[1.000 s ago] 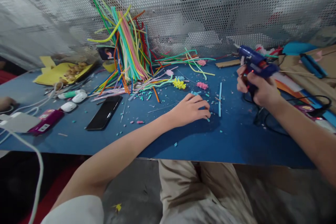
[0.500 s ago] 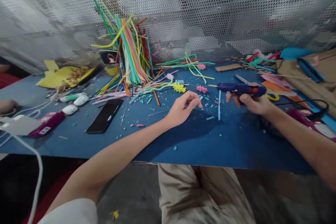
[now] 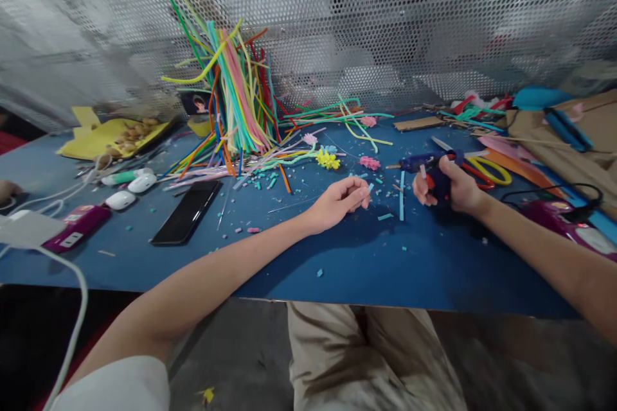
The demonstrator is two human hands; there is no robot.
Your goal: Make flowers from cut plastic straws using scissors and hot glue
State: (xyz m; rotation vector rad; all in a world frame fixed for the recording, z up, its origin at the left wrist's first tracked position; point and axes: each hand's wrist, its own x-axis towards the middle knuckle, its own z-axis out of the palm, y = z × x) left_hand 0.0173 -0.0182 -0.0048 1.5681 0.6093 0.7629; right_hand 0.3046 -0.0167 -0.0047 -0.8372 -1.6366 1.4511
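Between the thumb and fingers of my left hand, a small light blue piece is pinched, its end just showing. My right hand grips a dark blue hot glue gun by its handle, nozzle pointing left above the table. A light blue strip lies upright in view between my hands, with a short cut piece beside it. Just beyond my left hand sit a pink fuzzy cluster and a yellow fuzzy cluster.
Coloured pipe cleaners stand bundled at the back. On the left are a phone, a purple power strip with cables, and a yellow tray. Scissors and cardboard lie right. Another person's hand shows far left.
My right hand has turned the glue gun and drawn its grip slightly left, uncovering more of the scissors. My left hand keeps its pinch and has shifted slightly. The view moved a little.
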